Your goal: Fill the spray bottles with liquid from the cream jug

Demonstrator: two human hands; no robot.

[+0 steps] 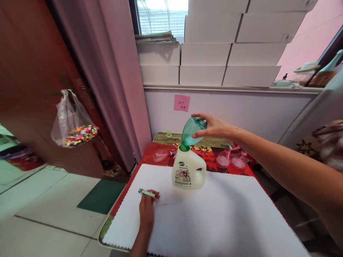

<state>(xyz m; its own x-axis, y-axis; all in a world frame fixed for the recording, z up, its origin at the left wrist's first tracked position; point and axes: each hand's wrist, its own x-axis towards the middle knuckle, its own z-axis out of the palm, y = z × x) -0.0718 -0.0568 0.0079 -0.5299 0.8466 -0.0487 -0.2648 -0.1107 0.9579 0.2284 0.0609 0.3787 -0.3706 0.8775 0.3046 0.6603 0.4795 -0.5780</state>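
Green bottle (190,132) upended at 12 o'clock, neck at the jug's (191,166) mouth | right grip (214,126) wrapped round its base; left grip (148,202), 8 o'clock, closed on spray head (148,193) | risk: sideways lean could topple that unheld jug!

Table (146,157): red-patterned top, mostly under white mat (227,221).
Mat: we see detergent jug (187,164), upright.
Far end: we log pink spray bottles (223,159), green cap (168,134).

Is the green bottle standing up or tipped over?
Tipped over: the green bottle has its base up in the right hand, and its neck points down at the opening of the pale jug.
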